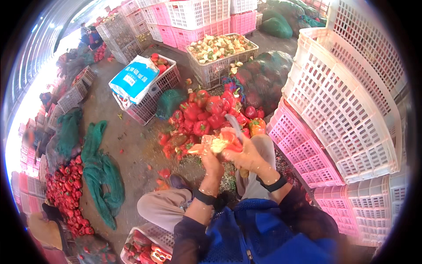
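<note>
Over my lap, my left hand (pixel 212 160) grips part of a split red pepper (pixel 199 147), its pale seedy core (pixel 220 144) showing between my hands. My right hand (pixel 244 156) holds a knife (pixel 234 122) with the blade pointing up, along with the other red part (pixel 231 136) of the pepper. On the floor just beyond my hands lies a loose heap of red peppers (pixel 201 114), some with orange or greenish patches, among scattered scraps. At my lower left a crate (pixel 156 230) holds more red peppers, some cut.
Tall stacks of white and pink crates (pixel 334 105) stand close on my right. Ahead are a crate (pixel 224 70) of cores and a crate with a blue-white sack (pixel 134 79). A full mesh sack (pixel 268 75) sits behind the heap. Green netting (pixel 99 171) and pepper piles (pixel 70 193) lie left.
</note>
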{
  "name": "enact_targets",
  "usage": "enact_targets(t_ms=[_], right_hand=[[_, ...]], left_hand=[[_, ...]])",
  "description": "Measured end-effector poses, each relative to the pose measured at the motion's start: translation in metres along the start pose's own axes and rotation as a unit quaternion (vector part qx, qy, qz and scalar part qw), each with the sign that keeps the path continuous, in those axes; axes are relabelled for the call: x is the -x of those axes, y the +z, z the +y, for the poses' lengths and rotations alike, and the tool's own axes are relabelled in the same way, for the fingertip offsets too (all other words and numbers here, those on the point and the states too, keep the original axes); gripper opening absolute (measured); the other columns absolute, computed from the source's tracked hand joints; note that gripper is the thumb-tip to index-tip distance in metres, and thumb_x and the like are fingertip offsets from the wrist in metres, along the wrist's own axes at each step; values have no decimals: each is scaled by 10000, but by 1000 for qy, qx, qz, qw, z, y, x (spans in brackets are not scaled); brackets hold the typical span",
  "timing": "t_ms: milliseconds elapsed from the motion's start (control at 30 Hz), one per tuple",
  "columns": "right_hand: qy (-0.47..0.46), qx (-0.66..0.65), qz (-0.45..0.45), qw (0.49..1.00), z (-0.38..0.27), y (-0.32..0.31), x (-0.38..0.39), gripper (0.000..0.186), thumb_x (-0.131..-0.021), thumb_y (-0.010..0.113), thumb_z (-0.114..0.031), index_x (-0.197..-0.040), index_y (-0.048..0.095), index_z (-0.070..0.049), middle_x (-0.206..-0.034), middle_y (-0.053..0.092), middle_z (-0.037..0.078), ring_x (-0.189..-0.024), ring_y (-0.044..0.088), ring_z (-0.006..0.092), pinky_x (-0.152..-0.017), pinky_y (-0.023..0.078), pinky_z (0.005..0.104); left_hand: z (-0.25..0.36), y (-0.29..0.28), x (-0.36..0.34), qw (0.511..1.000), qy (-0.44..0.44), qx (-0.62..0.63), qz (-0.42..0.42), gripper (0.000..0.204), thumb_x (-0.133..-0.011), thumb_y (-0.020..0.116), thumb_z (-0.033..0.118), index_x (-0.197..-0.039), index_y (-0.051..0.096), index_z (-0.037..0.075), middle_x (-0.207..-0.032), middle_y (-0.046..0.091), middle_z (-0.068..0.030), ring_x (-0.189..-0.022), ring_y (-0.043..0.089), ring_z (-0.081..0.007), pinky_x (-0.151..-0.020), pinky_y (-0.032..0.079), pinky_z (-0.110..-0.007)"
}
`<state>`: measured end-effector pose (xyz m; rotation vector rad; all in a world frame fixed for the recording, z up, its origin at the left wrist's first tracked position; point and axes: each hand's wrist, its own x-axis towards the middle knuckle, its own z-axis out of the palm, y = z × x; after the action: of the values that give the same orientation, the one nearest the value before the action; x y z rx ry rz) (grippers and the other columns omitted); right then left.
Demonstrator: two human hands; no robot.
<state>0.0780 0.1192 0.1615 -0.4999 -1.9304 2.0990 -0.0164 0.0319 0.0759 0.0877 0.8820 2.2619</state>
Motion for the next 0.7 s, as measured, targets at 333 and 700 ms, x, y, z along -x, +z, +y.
enact_targets(t_ms=[333,700], right_hand=[[-188,33,212,958,-61,-68,-3,447,-760,653,-66,-1182,514,-109,-1032,588,47,-930,550,136,-793,464,293],[-89,294,141,941,-80,-74,41,421,-764,675,-165,-1139,539,-29,-1040,554,86,-922,520,152,-794,442,302]], left_hand=[[14,9,17,991,-118,22,-51,295,-914,432,395,-997,515,124,-744,538,-13,-509,456,-110,-412,331,-233],[38,27,-6,764,-98,-603,-208,666,-691,717,402,-1158,430,23,-1057,562,-146,-995,562,-236,-848,438,-348]])
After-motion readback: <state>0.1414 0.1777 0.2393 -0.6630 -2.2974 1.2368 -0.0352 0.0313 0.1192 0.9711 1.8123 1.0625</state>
